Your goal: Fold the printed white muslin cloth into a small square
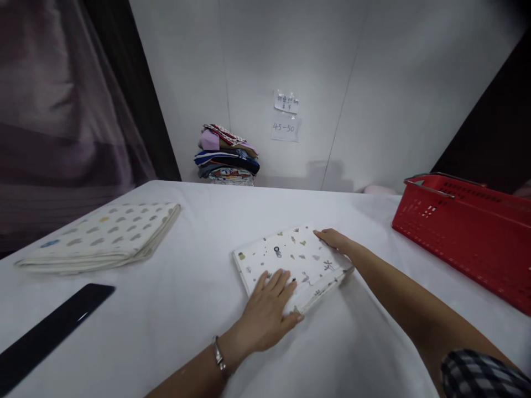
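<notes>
A white folded cloth (296,254) with small printed plants and animals lies in the middle of the table, turned at a slant. My left hand (267,312) presses on its near left part, fingers spread and palm down, a metal bangle round the wrist. At the far right corner is my right hand (337,240), fingers stretched along the edge and touching the fabric; its thumb is hidden. Layers show along the cloth's near right side.
Another folded cloth (120,232), with grey cloud shapes, lies at the left. Nearer is a long black glossy object (53,331). A red basket (460,237) stands at the right. Behind the white table (186,309), folded textiles (227,155) are stacked by the wall with paper notes (285,128).
</notes>
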Demonstrator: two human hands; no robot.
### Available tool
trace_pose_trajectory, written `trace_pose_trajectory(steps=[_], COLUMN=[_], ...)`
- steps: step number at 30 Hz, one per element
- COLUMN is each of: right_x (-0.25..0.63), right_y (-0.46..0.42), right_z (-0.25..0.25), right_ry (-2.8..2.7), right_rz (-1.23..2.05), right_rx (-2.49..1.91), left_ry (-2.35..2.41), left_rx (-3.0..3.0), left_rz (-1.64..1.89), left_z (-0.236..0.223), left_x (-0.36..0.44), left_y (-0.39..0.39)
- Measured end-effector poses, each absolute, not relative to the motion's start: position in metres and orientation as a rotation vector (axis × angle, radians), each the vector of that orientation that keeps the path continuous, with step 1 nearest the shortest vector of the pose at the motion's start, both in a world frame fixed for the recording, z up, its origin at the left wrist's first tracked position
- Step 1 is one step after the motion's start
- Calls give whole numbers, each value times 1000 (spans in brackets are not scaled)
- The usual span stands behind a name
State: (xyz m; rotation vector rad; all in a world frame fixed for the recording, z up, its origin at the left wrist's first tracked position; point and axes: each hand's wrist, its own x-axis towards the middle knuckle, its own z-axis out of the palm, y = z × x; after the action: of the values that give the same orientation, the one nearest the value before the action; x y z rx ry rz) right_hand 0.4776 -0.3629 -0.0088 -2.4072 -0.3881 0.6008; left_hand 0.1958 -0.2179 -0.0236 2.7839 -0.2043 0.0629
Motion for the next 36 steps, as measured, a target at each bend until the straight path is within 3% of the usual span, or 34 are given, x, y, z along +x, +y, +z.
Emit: trace_pose_trajectory(steps=[16,23,27,36], right_x=[467,481,470,466], right_y=[-354,-337,-310,-299], right_z=[-28,-6,-13,-41], right_ry=[-674,-799,-1225,-1447], right_rz=[208,137,-107,90], right_rx=[-2705,-2762,-2686,-2758], left_ry=[-253,-259,-255,-211], left_rx=[2725,2703,2686,2685], left_rz=[112,120,167,184], left_z=[-29,-28,-29,-27], left_x=[193,193,192,189], left_y=[-216,-217,-218,-226])
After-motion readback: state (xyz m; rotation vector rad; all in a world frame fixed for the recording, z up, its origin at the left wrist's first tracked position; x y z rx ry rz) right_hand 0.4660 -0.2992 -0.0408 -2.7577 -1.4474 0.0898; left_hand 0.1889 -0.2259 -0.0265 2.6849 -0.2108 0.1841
